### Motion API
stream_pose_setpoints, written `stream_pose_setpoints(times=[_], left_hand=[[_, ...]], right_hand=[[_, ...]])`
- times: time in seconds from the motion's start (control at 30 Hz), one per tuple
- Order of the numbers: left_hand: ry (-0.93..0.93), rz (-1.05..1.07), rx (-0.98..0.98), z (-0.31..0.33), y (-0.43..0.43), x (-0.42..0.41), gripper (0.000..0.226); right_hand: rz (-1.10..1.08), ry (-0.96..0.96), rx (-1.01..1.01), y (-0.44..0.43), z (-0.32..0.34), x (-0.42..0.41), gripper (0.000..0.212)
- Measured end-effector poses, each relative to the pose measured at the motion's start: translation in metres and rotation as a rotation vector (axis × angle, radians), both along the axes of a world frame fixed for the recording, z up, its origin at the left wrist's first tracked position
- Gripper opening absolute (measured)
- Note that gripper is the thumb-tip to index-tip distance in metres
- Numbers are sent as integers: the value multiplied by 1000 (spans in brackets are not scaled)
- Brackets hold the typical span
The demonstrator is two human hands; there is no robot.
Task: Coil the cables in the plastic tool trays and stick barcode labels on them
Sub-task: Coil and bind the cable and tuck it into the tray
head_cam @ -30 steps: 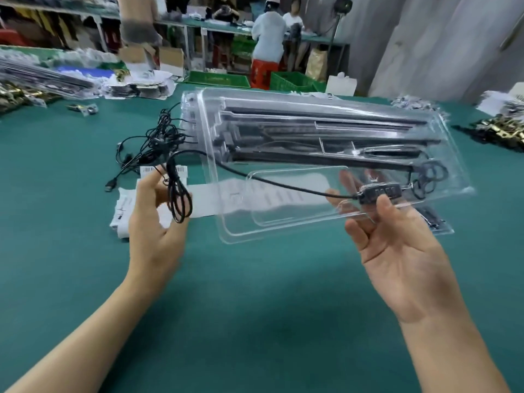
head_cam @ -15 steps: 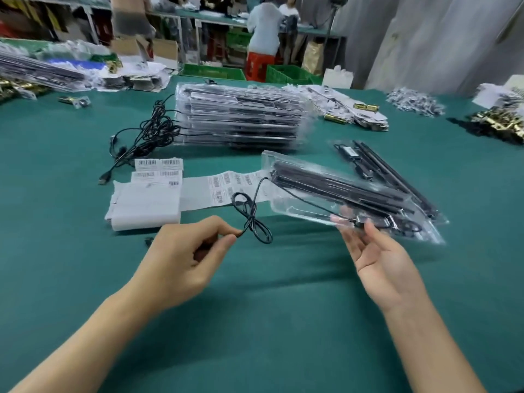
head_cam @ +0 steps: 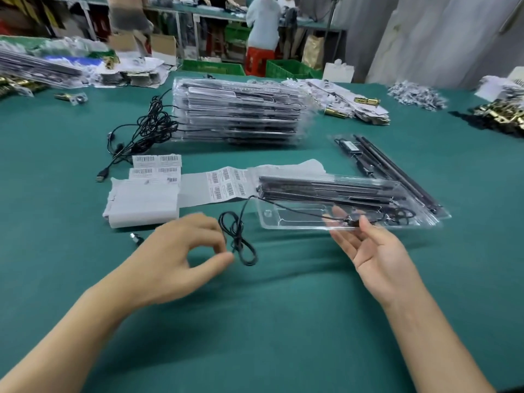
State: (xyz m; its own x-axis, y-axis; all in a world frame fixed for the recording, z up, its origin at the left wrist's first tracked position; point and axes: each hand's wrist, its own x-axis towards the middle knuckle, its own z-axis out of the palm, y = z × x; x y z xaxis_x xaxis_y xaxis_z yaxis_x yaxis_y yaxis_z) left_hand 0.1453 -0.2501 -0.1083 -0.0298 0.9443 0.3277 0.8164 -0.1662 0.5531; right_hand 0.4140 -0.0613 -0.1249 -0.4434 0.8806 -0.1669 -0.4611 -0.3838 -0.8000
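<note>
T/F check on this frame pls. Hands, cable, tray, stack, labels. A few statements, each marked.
1. The left hand pinches the looped black cable. True.
2. The right hand is empty. False: its grip is on the near edge of the clear tray, thumb on top.
3. The cable is already coiled inside the tray. False: its loops hang outside, left of the tray.
4. The stack of trays sits beyond the barcode label sheet. True.
5. The tangle of loose cables lies right of the stack. False: it lies left of it.
</note>
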Motion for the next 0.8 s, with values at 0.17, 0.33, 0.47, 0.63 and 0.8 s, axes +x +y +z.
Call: stream_pose_setpoints(times=[0.17,0.33,0.47,0.63,0.8], left_hand=[[-3,498,207,-10,10,8,58],[122,430,134,-17,13,-1,99],[-24,324,-202,-27,14,3,113],[-225,322,-227,-35,16,-2,86],[-273,260,-250,-35,13,-10,77]], right_hand=[[27,2,44,-6,-5,-5,10],[47,-49,37,-14,-13,-12,21],[61,-98,-6,-20,-15,-18,8],[68,-149,-89,-22,-14,-17,25],[280,-530,4,-18,6,14,55]])
